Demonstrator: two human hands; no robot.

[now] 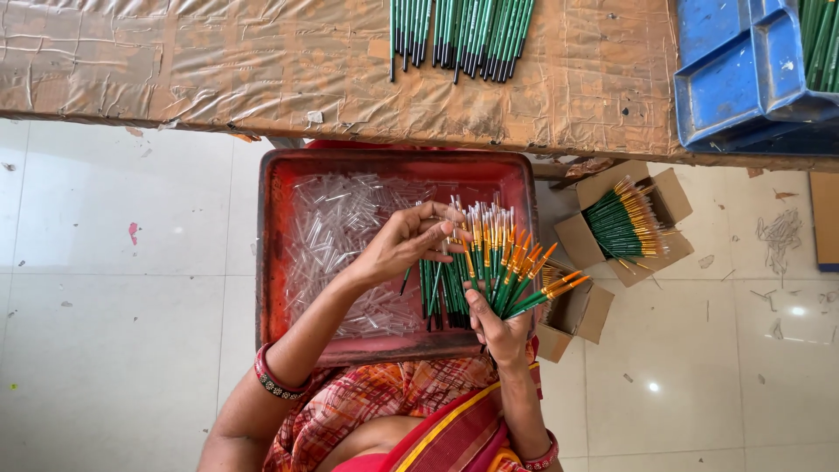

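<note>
- While my right hand (500,328) grips a fanned bunch of green-handled paintbrushes (502,267) by the lower ends, its fingers closed around the handles, the orange and yellow tips spread upward and out to the right of it.
- My left hand (404,243) reaches in from the left with its fingers curled and partly spread; the fingertips (447,229) touch the tops of the leftmost brushes in the bunch. Whether they pinch a single brush or only rest against the tips, I cannot tell.
- My two hands are close together, the left one just above and left of the right, both over the red tray (273,253) that sits on my lap.
- Under my left hand the tray is filled with a heap of small clear plastic tubes (336,232).
- More green brushes lie in the tray itself, right beneath the bunch I hold.
- To the right of my right hand, on the tiled floor (114,288), an open cardboard box (669,203) holds another bundle of the same brushes, and a second, smaller box (584,315) stands just beside my right hand.
- Beyond both hands runs a table wrapped in brown taped covering (218,61), with a row of green brushes (461,35) lying on it.
- Farther right on that table are blue plastic trays (725,79).
- Red bangles (273,378) circle my left wrist.
</note>
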